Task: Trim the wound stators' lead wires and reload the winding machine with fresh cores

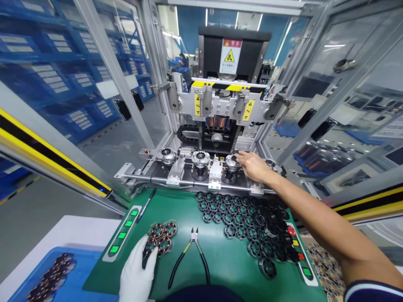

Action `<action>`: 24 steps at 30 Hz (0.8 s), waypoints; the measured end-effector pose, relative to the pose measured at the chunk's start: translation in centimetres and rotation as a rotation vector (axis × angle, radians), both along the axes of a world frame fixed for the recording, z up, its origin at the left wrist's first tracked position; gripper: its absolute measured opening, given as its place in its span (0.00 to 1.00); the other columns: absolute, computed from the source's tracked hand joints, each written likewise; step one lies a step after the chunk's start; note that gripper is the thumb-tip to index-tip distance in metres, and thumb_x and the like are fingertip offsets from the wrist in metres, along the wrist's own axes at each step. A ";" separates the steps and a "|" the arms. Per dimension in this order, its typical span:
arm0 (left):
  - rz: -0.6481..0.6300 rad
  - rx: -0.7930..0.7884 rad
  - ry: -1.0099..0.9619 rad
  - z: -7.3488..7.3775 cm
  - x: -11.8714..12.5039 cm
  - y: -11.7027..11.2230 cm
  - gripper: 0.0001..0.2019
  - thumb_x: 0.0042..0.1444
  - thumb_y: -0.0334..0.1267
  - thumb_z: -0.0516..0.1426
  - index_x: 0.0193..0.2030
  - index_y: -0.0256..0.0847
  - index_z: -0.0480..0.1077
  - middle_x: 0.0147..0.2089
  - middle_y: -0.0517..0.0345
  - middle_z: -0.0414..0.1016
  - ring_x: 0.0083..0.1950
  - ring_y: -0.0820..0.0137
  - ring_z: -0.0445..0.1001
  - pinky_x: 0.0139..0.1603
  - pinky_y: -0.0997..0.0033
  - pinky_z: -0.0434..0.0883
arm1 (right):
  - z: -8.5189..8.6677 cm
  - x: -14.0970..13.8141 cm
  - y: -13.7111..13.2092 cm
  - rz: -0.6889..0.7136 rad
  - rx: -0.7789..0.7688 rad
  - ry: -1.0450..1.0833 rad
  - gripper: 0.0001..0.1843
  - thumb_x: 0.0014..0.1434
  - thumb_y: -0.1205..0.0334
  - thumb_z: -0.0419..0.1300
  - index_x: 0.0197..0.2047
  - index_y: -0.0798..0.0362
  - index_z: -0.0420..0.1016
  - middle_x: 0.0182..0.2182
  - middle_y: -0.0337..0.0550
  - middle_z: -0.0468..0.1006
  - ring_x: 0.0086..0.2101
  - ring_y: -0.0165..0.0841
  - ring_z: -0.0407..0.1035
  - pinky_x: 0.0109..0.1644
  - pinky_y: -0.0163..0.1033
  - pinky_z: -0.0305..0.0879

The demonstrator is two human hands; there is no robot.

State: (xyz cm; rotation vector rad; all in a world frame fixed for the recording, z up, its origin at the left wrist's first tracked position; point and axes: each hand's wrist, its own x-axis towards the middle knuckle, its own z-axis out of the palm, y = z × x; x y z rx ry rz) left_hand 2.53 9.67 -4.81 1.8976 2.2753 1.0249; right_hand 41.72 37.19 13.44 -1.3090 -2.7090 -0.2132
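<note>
My left hand (138, 268), in a white glove, has its thumb and fingers around a copper-wound stator (150, 246) at the front left of the green bench top. Several more wound stators (164, 244) with loose wire ends lie against it. My right hand (253, 165) is bare and reaches to the third winding fixture (233, 162) of the machine. Its fingers are bent together at the fixture's right rim; what they pinch there, if anything, is hidden. Wire cutters (194, 239) lie with jaws slightly parted to the right of the wound stators.
Many black unwound stator cores (238, 220) cover the bench's right side. Button strips (122, 235) flank it, and a pen (146, 205) lies at left. A blue tray (85, 272) holds wound stators. Other fixtures (200, 158) stand along the rail, under the machine head (220, 102).
</note>
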 end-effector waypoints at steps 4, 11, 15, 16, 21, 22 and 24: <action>-0.005 0.004 -0.017 -0.2 -0.1 0.2 0.27 0.62 0.55 0.48 0.56 0.35 0.67 0.56 0.39 0.75 0.55 0.53 0.75 0.57 0.52 0.72 | 0.0 -0.4 0.2 0.006 0.016 0.030 0.14 0.64 0.58 0.61 0.50 0.57 0.74 0.53 0.48 0.75 0.55 0.40 0.70 0.59 0.54 0.67; 0.006 0.028 -0.041 0.9 0.4 0.0 0.26 0.62 0.55 0.49 0.56 0.34 0.68 0.54 0.40 0.76 0.54 0.53 0.76 0.57 0.54 0.72 | 0.3 -0.9 -7.4 -0.025 0.135 0.276 0.20 0.64 0.66 0.55 0.58 0.62 0.71 0.61 0.61 0.68 0.64 0.49 0.59 0.65 0.60 0.60; 0.022 -0.001 -0.065 1.4 0.9 0.0 0.26 0.62 0.53 0.50 0.56 0.33 0.68 0.55 0.39 0.75 0.56 0.54 0.74 0.60 0.54 0.70 | -3.2 -1.3 -15.9 0.037 0.053 0.342 0.12 0.64 0.63 0.57 0.48 0.53 0.77 0.55 0.55 0.76 0.61 0.46 0.64 0.62 0.59 0.66; 0.022 -0.011 -0.070 1.5 0.9 0.1 0.25 0.62 0.52 0.50 0.56 0.33 0.68 0.55 0.39 0.75 0.57 0.54 0.74 0.61 0.55 0.69 | -4.4 -1.3 -17.6 0.045 0.021 0.342 0.10 0.63 0.64 0.58 0.46 0.52 0.78 0.53 0.54 0.77 0.60 0.47 0.66 0.59 0.58 0.69; 0.027 -0.032 -0.070 1.6 1.1 0.1 0.25 0.62 0.52 0.51 0.56 0.33 0.68 0.56 0.39 0.74 0.58 0.54 0.73 0.62 0.54 0.68 | -10.0 -1.7 -21.8 -0.017 -0.076 0.347 0.12 0.61 0.66 0.59 0.48 0.55 0.78 0.57 0.63 0.72 0.60 0.55 0.64 0.54 0.62 0.72; 0.027 -0.036 -0.066 1.6 1.1 0.1 0.26 0.62 0.52 0.50 0.57 0.33 0.68 0.56 0.38 0.74 0.58 0.54 0.73 0.62 0.54 0.68 | -10.7 -2.0 -22.0 -0.043 -0.085 0.356 0.13 0.61 0.66 0.59 0.48 0.55 0.78 0.59 0.64 0.70 0.62 0.56 0.62 0.55 0.64 0.71; 0.028 -0.042 -0.058 1.7 1.2 0.1 0.25 0.62 0.52 0.51 0.57 0.32 0.67 0.57 0.38 0.74 0.58 0.54 0.73 0.62 0.55 0.68 | -11.8 -2.9 -22.0 -0.091 -0.096 0.382 0.12 0.62 0.63 0.59 0.47 0.56 0.78 0.62 0.66 0.66 0.63 0.59 0.58 0.55 0.68 0.68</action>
